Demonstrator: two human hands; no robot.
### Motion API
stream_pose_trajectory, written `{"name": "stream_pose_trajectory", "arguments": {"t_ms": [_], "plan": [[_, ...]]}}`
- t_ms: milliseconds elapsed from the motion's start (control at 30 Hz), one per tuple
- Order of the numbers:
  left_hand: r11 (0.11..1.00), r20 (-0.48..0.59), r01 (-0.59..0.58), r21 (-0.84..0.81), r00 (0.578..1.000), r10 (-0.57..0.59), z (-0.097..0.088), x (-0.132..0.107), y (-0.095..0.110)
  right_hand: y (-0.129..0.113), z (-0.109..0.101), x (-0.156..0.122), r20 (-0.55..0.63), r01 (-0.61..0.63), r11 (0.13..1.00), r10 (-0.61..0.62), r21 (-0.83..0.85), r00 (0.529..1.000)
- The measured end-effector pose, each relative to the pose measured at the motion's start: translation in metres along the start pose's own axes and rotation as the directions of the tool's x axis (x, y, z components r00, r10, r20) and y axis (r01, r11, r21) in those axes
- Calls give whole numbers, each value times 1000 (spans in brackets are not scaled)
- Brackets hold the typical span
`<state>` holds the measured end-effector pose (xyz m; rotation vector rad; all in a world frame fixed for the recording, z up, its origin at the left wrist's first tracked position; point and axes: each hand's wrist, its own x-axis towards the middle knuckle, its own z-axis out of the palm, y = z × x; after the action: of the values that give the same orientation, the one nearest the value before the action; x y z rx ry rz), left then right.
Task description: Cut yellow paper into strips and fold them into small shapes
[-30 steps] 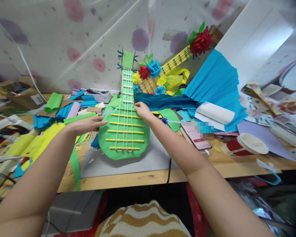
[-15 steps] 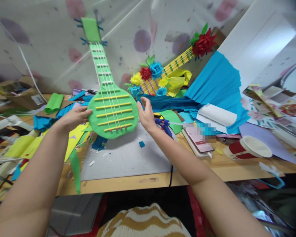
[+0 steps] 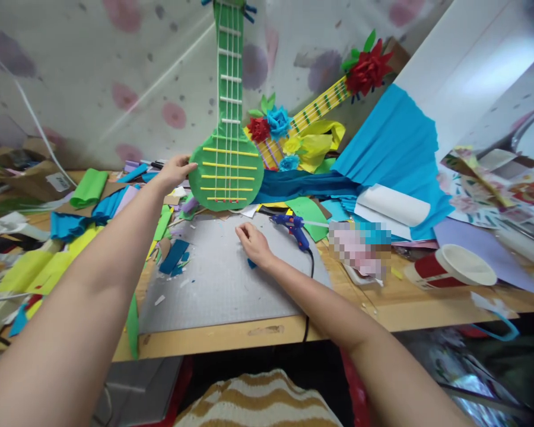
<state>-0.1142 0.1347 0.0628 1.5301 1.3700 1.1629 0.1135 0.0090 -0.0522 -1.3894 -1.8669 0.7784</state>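
Note:
My left hand [image 3: 178, 171] grips the left edge of a green paper-covered toy lute [image 3: 226, 166], thumb in front. The lute stands upright at the back of the table, with yellow bars across its round body, white strings and pale frets. Its head is cut off by the top of the view. My right hand [image 3: 253, 244] is apart from the lute, low over a grey board [image 3: 222, 296], its fingers curled together with nothing visible in them. A small blue scrap shows partly behind it. To its right lies a blue glue gun [image 3: 296, 228].
Behind stands a yellow toy guitar [image 3: 320, 107] with paper flowers. Blue crepe paper [image 3: 391, 154] fans out at the right, near a paper cup [image 3: 449, 267] and a partly blurred phone [image 3: 358, 252]. Paper scraps and a power strip [image 3: 0, 314] crowd the left side.
The lute has moved right and back and now stands straighter. My left hand has moved with it. My right hand has left the lute's side and come down over the board, fingers curling.

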Motion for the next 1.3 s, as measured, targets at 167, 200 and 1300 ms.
{"name": "stream_pose_trajectory", "arguments": {"t_ms": [167, 200, 1300], "plan": [[1000, -2, 9, 14, 1000, -9, 0, 19, -10, 9, 5, 1, 19, -3, 1000, 3, -14, 1000], [1000, -1, 18, 8, 1000, -18, 0, 22, -12, 11, 5, 2, 26, -11, 1000, 11, -20, 1000], [732, -628, 464, 500, 776, -63, -41, -111, -83, 22, 2, 5, 25, -61, 998, 61, 1, 998]]}}
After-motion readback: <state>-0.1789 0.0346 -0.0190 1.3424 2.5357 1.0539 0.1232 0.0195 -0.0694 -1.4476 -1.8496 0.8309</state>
